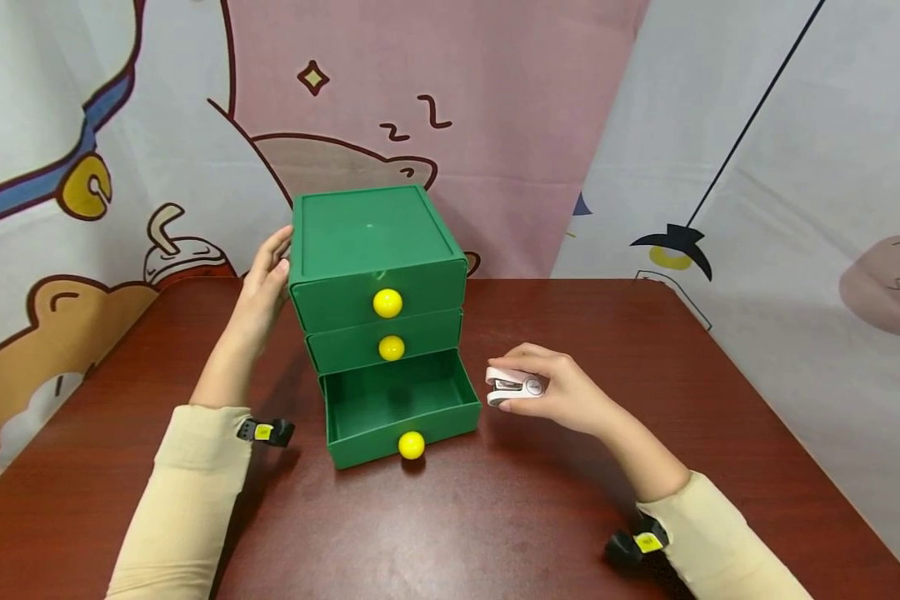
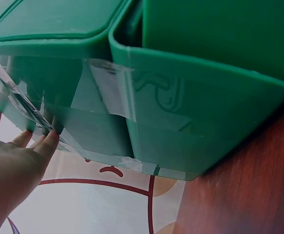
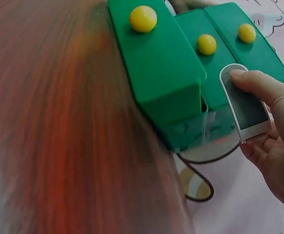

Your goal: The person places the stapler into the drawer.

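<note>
A green drawer box [image 1: 371,233] with yellow knobs stands on the table, its bottom drawer [image 1: 397,400] pulled out and its two upper drawers closed. Nothing lies in the part of the bottom drawer that shows. My left hand [image 1: 265,283] rests with extended fingers against the box's left side; in the left wrist view the fingertips [image 2: 53,135] touch the taped wall. To the right of the pulled-out drawer, my right hand [image 1: 551,383] pinches a small white stapler [image 1: 513,387] between thumb and fingers, above the table. The stapler's dark pad [image 3: 249,105] shows in the right wrist view.
The reddish-brown wooden table [image 1: 570,508] carries the box. Behind and beside it hangs a cartoon-printed curtain [image 1: 495,125]. Black straps with yellow labels sit on both sleeves, one by the left wrist [image 1: 265,432].
</note>
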The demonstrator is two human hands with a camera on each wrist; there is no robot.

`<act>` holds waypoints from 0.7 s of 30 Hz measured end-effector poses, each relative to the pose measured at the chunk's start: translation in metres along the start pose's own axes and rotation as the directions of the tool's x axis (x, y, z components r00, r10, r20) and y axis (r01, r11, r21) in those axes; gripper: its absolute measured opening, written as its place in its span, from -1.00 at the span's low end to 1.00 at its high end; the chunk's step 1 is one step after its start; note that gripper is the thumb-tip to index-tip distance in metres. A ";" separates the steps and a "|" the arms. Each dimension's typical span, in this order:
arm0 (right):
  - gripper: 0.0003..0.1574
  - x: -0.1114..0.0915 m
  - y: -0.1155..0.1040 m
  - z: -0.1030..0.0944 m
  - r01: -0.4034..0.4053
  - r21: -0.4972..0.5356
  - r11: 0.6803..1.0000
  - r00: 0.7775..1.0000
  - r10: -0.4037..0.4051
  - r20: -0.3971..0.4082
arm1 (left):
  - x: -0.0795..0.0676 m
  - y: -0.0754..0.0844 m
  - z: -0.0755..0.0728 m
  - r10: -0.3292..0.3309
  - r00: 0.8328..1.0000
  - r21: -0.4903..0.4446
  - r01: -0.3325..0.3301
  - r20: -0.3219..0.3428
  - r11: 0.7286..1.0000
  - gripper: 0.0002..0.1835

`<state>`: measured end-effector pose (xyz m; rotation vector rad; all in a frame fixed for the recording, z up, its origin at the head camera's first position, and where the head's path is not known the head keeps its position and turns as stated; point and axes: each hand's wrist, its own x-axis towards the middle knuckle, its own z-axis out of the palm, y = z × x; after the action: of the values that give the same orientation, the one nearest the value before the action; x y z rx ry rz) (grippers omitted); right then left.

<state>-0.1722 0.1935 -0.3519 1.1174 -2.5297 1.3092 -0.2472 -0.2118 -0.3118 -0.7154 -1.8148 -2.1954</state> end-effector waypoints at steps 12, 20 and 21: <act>-0.38 0.035 -0.017 0.024 0.063 0.046 0.997 0.998 -0.063 -0.007 | -0.001 0.001 0.000 -0.009 1.000 0.010 0.009 -0.004 1.000 -0.33; -0.37 0.052 -0.021 0.040 0.068 0.052 0.996 0.998 -0.069 0.006 | 0.000 0.000 0.000 -0.001 1.000 0.008 0.001 -0.005 1.000 -0.33; -0.38 0.054 -0.021 0.042 0.067 0.051 0.996 0.998 -0.067 0.008 | 0.000 0.000 0.000 0.000 1.000 0.007 0.000 -0.004 1.000 -0.33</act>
<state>-0.1877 0.1242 -0.3443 1.2093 -2.4556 1.3621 -0.2473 -0.2121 -0.3118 -0.7087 -1.8197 -2.1874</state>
